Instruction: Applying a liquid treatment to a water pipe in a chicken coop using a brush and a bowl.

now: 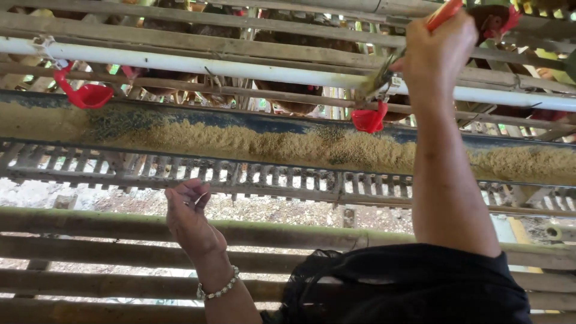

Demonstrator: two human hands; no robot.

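The right hand (438, 51) is raised to the cage front, fingers closed round the orange handle of a small brush (443, 15); the handle runs up past the knuckles to the frame's top edge, while the bristle end (379, 78) slants down and left of the fingers, just above a red drinking cup (369, 118) hung beneath the white water pipe (240, 67); this grip appears suited to steering the bristles towards the cup. The left hand (189, 219) is empty, fingers loosely curled and slightly apart, clamped on nothing; it hangs in front of the lower bamboo rails (90, 249), below the feed trough (252, 144), which holds a bank of tan meal. A beaded bracelet (219, 291) sits at that wrist. A second red cup (87, 94) hangs well to the left of both hands; brown hens (288, 90) stand behind the slats beyond the fingertips.
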